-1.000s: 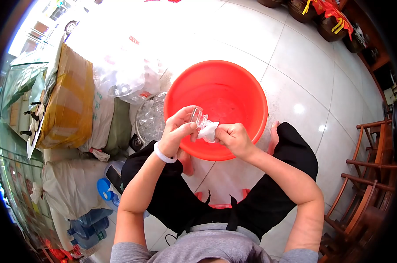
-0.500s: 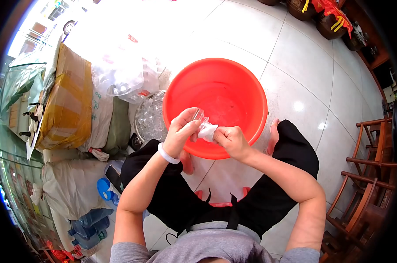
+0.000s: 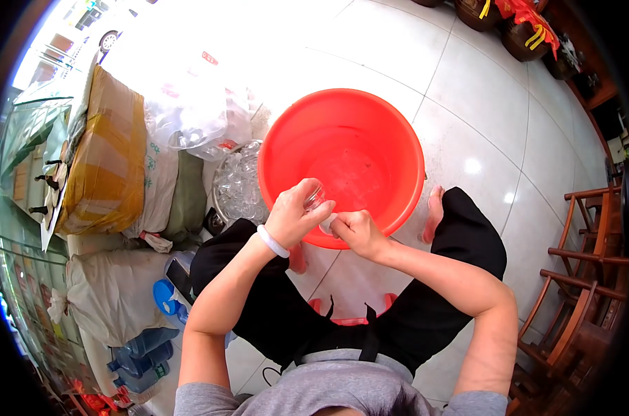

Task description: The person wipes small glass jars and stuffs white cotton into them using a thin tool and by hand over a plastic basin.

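Over the near rim of a red plastic basin (image 3: 279,149), my left hand (image 3: 291,213) is closed around a small clear glass (image 3: 315,197), whose exact shape is partly hidden by the fingers. My right hand (image 3: 359,233) pinches a white cloth or tissue (image 3: 327,224) against the near end of the glass; only a little of the white piece shows. Left of the basin stands a round metal bowl (image 3: 217,201) filled with several clear glass pieces (image 3: 243,182).
Clear plastic bags (image 3: 189,125) lie beyond the bowl. A taped cardboard box (image 3: 109,152), a white sack (image 3: 113,295) and blue water bottles (image 3: 141,364) are at left. Wooden chairs (image 3: 571,305) stand at right, dark jars (image 3: 519,41) at far right.
My left hand has turned further over the glass. My right hand has moved slightly closer and lower, and much less of the white cloth shows now.
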### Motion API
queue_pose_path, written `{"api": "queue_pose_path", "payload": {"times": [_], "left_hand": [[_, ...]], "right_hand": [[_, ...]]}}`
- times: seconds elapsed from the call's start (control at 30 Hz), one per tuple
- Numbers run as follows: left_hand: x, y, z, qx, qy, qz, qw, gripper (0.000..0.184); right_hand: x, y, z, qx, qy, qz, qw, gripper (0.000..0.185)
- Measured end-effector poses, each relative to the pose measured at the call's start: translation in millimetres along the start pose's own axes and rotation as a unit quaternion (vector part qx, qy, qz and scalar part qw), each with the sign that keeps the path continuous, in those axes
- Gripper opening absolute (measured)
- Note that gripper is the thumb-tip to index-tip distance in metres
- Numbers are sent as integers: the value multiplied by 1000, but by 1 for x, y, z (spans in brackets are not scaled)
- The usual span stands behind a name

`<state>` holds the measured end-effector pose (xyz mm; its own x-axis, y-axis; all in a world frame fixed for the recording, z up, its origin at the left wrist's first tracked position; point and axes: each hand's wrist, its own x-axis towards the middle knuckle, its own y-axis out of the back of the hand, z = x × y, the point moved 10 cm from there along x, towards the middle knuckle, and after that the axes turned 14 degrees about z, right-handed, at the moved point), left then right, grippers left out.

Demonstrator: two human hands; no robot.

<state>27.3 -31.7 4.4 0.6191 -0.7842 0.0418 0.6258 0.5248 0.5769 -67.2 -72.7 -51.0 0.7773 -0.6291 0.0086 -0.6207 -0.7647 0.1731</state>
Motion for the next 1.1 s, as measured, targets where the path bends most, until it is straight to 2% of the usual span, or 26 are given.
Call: {"api": "queue_pose_path", "payload": {"times": [0.93, 1.1], "left_hand": [[-5, -9, -12, 74, -17, -26, 997, 40], [-8, -12, -11, 121, -56, -27, 991, 37]], "right_hand": [[-6, -13, 20, -60, -22, -34, 997, 31], [-10, -16, 26, -63, -31, -44, 997, 31]]}}
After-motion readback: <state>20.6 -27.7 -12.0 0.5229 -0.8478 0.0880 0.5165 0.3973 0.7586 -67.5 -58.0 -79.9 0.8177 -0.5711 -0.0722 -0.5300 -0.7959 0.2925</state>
